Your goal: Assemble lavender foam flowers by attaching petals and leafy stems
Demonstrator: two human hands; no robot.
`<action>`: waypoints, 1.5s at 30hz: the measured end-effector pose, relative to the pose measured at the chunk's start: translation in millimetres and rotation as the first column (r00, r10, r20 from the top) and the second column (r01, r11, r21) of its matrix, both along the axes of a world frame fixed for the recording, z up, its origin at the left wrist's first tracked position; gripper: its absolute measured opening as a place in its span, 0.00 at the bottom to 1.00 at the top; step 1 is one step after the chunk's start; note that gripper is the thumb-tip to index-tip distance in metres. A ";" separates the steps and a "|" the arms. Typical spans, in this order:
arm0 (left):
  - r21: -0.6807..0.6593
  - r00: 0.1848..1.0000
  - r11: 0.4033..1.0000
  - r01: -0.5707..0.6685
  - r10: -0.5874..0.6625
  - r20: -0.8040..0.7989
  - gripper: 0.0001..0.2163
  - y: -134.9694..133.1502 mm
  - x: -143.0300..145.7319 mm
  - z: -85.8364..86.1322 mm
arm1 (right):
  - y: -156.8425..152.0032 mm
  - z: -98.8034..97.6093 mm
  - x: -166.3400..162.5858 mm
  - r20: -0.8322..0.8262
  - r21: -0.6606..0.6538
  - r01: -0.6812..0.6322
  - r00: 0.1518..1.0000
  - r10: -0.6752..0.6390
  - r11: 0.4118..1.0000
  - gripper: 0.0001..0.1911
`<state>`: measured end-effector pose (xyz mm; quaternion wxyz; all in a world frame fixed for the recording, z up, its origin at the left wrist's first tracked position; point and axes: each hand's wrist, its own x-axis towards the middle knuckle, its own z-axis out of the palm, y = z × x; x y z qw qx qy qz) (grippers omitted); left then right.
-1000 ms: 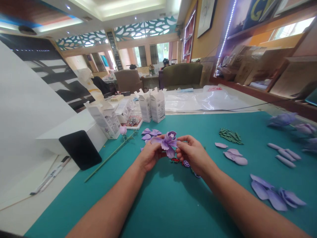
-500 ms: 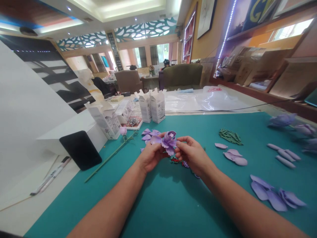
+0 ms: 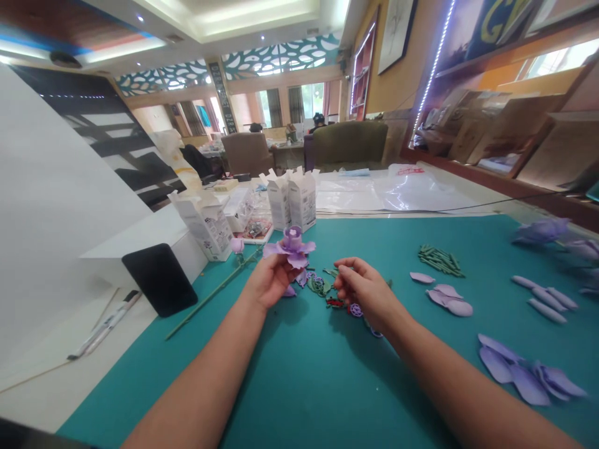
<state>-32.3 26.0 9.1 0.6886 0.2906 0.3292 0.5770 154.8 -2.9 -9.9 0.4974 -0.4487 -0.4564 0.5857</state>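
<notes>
purple flower (image 3: 292, 249) sits in the left hand (image 3: 267, 282), which grips it from below with thumb and fingers around its base; the bloom stands above the fingertips, roughly upright, its petals spread out past both sides of the grip and its cup facing up. it is held clear of the green tabletop (image 3: 322, 393). the right hand (image 3: 365, 288) hovers to the right of the flower, apart from it, its fingers half curled and the thumb near the index finger; i cannot tell whether anything small is pinched there. between the two hands lie green leaf-like pieces (image 3: 319, 286) and a red piece (image 3: 335, 303), with a purple ring (image 3: 356, 310) just beside the right hand's curled fingers. well to the right of that hand are a pile of green sticks (image 3: 441, 260) and some pale petals (image 3: 450, 300).
</notes>
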 end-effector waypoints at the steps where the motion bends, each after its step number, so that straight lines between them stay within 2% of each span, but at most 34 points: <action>1: -0.002 0.999 0.999 -0.034 0.034 0.019 0.06 2.0 -5.2 2.4 | 0.6 -1.7 -0.7 0.041 0.003 -0.007 0.999 0.007 1.000 0.14; 4: -0.013 0.990 0.992 -0.124 0.125 0.061 0.08 7.2 -17.6 6.1 | 1.7 -8.3 -5.3 0.208 0.030 -0.040 0.978 0.033 0.999 0.10; 7: -0.005 0.984 0.987 -0.158 0.158 0.083 0.07 10.6 -23.8 4.7 | 2.0 -14.8 -13.1 0.463 0.166 -0.130 0.885 0.040 0.978 0.09; 10: 0.001 0.983 0.987 -0.160 0.159 0.087 0.05 12.5 -25.6 1.3 | 2.3 -17.0 -25.3 0.732 0.339 -0.309 0.680 -0.043 0.889 0.11; 12: -0.001 0.984 0.987 -0.158 0.157 0.087 0.05 12.8 -25.8 -0.4 | 2.9 -15.4 -37.0 0.846 0.365 -0.443 0.524 -0.094 0.819 0.14; 15: 0.001 0.984 0.988 -0.157 0.156 0.090 0.05 12.2 -26.2 -1.4 | 4.9 -11.1 -58.7 0.934 0.328 -0.586 0.321 -0.159 0.741 0.17; 17: 0.003 0.983 0.987 -0.158 0.157 0.093 0.05 11.4 -26.4 -1.3 | 7.3 -9.3 -72.9 0.952 0.305 -0.629 0.221 -0.211 0.715 0.18; 20: 0.002 0.985 0.989 -0.148 0.147 0.091 0.04 9.9 -26.1 -0.6 | 12.1 -9.5 -88.7 0.959 0.272 -0.633 0.119 -0.256 0.725 0.17; 23: -0.005 0.988 0.992 -0.128 0.128 0.083 0.05 8.5 -24.6 0.6 | 16.1 -12.5 -95.2 0.960 0.246 -0.646 0.059 -0.274 0.723 0.13; 31: 0.005 0.998 1.000 -0.012 0.011 0.064 0.04 4.3 -15.3 -1.5 | 6.8 -21.1 -84.0 0.932 0.250 -0.701 -0.012 -0.362 0.668 0.14; 36: 0.042 0.997 0.997 0.069 -0.070 0.035 0.09 -0.2 -6.3 -6.0 | -3.5 -18.1 -63.4 0.933 0.290 -0.672 0.040 -0.358 0.681 0.16; 38: 0.053 0.995 0.993 0.103 -0.103 0.012 0.10 -1.7 -2.9 -7.2 | -6.1 -17.0 -51.1 0.933 0.323 -0.642 0.093 -0.346 0.696 0.17; 41: 0.050 0.992 0.991 0.125 -0.124 -0.019 0.10 -3.2 1.2 -9.0 | -6.5 -17.0 -30.3 0.921 0.390 -0.560 0.231 -0.314 0.731 0.16; 45: 0.048 0.989 0.988 0.146 -0.144 -0.041 0.11 -4.9 6.1 -11.2 | -0.4 -15.4 -3.7 0.845 0.384 -0.294 0.494 -0.205 0.875 0.08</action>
